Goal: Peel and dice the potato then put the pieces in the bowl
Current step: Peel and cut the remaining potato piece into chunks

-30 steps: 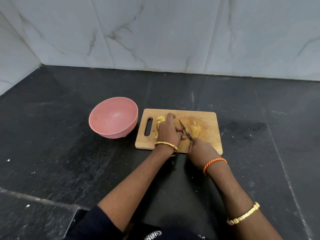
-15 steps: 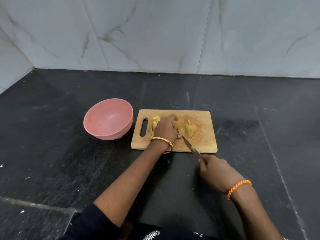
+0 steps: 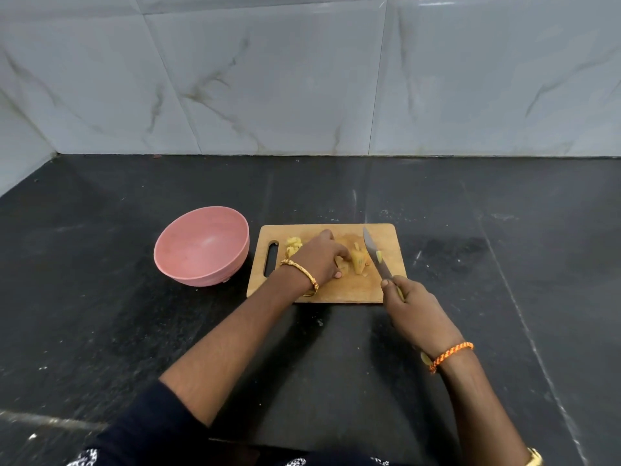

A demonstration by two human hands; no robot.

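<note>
The person is standing at a black stone counter (image 3: 134, 331), speckled and slightly dusty, and the dicing step is well under way. The rectangular wooden cutting board (image 3: 386, 287), pale with a slot handle at its left end, is lying in front of them, its surface stained damp and yellow in the middle. The left hand (image 3: 319, 260) is resting knuckles-up on the board with its fingers curled down onto the remaining chunk of peeled yellow potato (image 3: 358, 262), pinning it in place. A small heap of already cut potato pieces (image 3: 293, 247) is sitting at the board's left end, near the handle slot.

The right hand (image 3: 413, 311) is gripping the handle of a slim steel kitchen knife (image 3: 373, 252); the blade is pointing away and hovering just to the right of the chunk, with a small scrap of potato sticking to its flat side.

The round pink plastic bowl (image 3: 178, 264), matte and smooth, is standing just left of the board, and I am seeing nothing in it, so no pieces have gone across.

By my reading, the next move is calling for the blade to come down through the held chunk, with the left fingertips tucked clear, because the wet flesh is looking slippery. Then the cubes want gathering and lifting left into the bowl.
</note>
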